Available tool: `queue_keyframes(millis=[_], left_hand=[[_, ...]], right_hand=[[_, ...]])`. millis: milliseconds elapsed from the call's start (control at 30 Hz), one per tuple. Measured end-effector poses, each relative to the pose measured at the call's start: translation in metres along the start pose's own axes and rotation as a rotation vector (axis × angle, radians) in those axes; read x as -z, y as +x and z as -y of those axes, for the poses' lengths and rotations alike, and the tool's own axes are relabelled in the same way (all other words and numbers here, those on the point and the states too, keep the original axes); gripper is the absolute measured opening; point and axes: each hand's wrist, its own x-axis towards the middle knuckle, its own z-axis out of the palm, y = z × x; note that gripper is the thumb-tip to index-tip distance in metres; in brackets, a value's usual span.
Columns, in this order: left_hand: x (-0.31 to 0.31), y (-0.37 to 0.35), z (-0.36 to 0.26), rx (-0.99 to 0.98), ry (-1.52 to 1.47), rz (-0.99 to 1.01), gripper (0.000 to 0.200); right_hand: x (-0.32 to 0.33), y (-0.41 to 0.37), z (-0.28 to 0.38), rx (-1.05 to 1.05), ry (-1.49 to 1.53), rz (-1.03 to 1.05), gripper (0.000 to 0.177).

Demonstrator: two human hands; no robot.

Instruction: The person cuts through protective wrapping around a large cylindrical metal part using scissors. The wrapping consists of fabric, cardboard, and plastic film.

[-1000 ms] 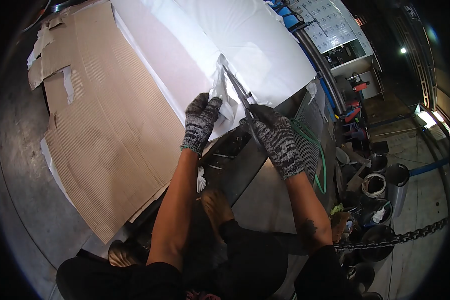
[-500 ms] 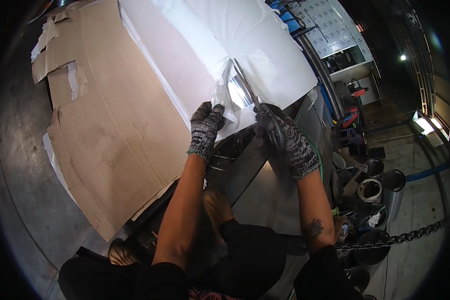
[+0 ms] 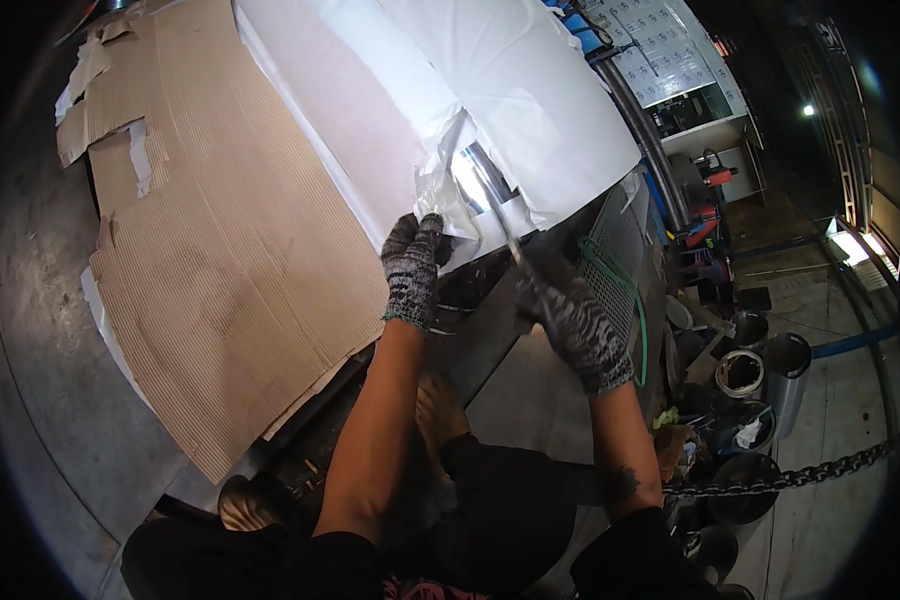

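White sheeting [image 3: 530, 90] covers a large surface, with a torn opening that shows shiny metal [image 3: 482, 178]. My left hand [image 3: 412, 258], in a grey knitted glove, is closed on the lower edge of the sheeting, left of the opening. Crumpled film [image 3: 437, 190] stands up just above its fingers. My right hand [image 3: 572, 318], gloved too, is wrapped round a dark, slim tool [image 3: 511, 240] just below the sheet's edge. The tool points up toward the opening; its outline is blurred.
Torn corrugated cardboard [image 3: 220, 230] lies to the left. A perforated metal plate [image 3: 607, 262] and a green cord [image 3: 642, 330] are right of my right hand. Several buckets [image 3: 740, 376] stand on the floor at the right, near a heavy chain [image 3: 790, 480].
My right hand has moved down with the tool, whose long blades no longer lie across the opening. More of the shiny metal shows. My left hand has stayed almost still.
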Motion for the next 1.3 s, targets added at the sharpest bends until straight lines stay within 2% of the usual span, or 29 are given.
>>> queue_keyframes(millis=[100, 200, 267, 300, 333, 367, 400, 433, 500, 567, 633, 667, 733, 833, 900, 967, 1000, 1067, 1100, 1167, 1233, 1267, 1300], left_hand=[[0.003, 0.004, 0.008, 0.019, -0.021, -0.031, 0.017], [0.008, 0.012, 0.018, 0.017, -0.017, -0.036, 0.018], [0.011, 0.015, 0.02, 0.019, -0.013, -0.034, 0.018], [0.01, 0.015, 0.019, -0.136, 0.096, -0.08, 0.019], [0.005, 0.014, 0.014, -0.293, 0.202, -0.123, 0.02], [-0.003, 0.011, 0.012, -0.578, 0.532, -0.366, 0.026], [-0.015, 0.001, -0.004, -0.697, 0.618, -0.445, 0.03], [-0.028, -0.012, -0.023, -0.813, 0.703, -0.525, 0.035], [-0.058, -0.023, -0.047, -1.01, 0.522, -0.308, 0.027], [-0.08, -0.019, -0.061, -0.692, 0.671, 0.005, 0.029], [-0.09, -0.005, -0.076, -0.31, 0.896, 0.132, 0.04], [-0.09, -0.003, -0.084, -0.314, 0.893, 0.135, 0.04], [-0.09, 0.004, -0.098, 0.03, 0.708, 0.35, 0.041], [-0.092, 0.009, -0.077, -0.013, 0.52, 0.369, 0.046], [-0.09, 0.013, -0.07, -0.041, 0.561, 0.328, 0.04], [-0.091, 0.018, -0.062, -0.172, 0.674, 0.255, 0.033], [-0.091, 0.029, -0.052, -0.175, 0.62, 0.236, 0.025], [-0.088, 0.048, -0.056, -0.784, 1.104, 0.443, 0.025], [-0.099, 0.039, -0.085, -1.065, 1.521, 0.439, 0.027], [-0.11, 0.052, -0.106, -1.095, 1.379, 0.496, 0.023], [-0.109, 0.048, -0.131, -0.697, 0.92, 0.709, 0.02], [-0.123, 0.04, -0.149, 0.042, 0.626, 0.542, 0.028], [-0.122, 0.032, -0.154, 0.039, 0.619, 0.541, 0.028]], right_hand=[[-0.011, -0.019, -0.018, -0.059, 0.119, 0.126, 0.049], [-0.018, -0.03, -0.027, -0.114, 0.177, 0.116, 0.049], [-0.022, -0.032, -0.023, -0.316, 0.574, -0.029, 0.046], [-0.022, -0.035, -0.03, -0.316, 0.577, -0.027, 0.046], [-0.021, -0.038, -0.044, -0.274, 0.408, -0.033, 0.044], [-0.021, -0.042, -0.054, -0.251, 0.32, -0.041, 0.044], [-0.021, -0.045, -0.063, -0.229, 0.232, -0.051, 0.043], [-0.023, -0.054, -0.069, -0.227, 0.268, -0.068, 0.04], [-0.026, -0.069, -0.071, -0.225, 0.3, -0.089, 0.038], [-0.036, -0.08, -0.066, -0.393, 0.788, -0.218, 0.04], [-0.041, -0.09, -0.047, -0.382, 0.791, -0.239, 0.04], [-0.042, -0.093, -0.04, -0.366, 0.786, -0.25, 0.041], [-0.049, -0.103, -0.038, -0.374, 0.785, -0.269, 0.042], [-0.063, -0.124, -0.035, -0.406, 0.799, -0.275, 0.043], [-0.073, -0.133, -0.035, -0.408, 0.801, -0.234, 0.044], [-0.09, -0.146, -0.053, -0.462, 0.795, -0.242, 0.044], [-0.097, -0.155, -0.067, -0.462, 0.986, -0.222, 0.048], [-0.099, -0.158, -0.067, -0.323, 1.087, -0.188, 0.051], [-0.097, -0.155, -0.065, -0.326, 1.083, -0.198, 0.051], [-0.095, -0.159, -0.058, -0.429, 0.763, -0.233, 0.046], [-0.104, -0.164, -0.067, -0.472, 0.679, -0.24, 0.045], [-0.104, -0.163, -0.071, -0.483, 0.626, -0.238, 0.044], [-0.103, -0.158, -0.07, -0.495, 0.574, -0.237, 0.043]])
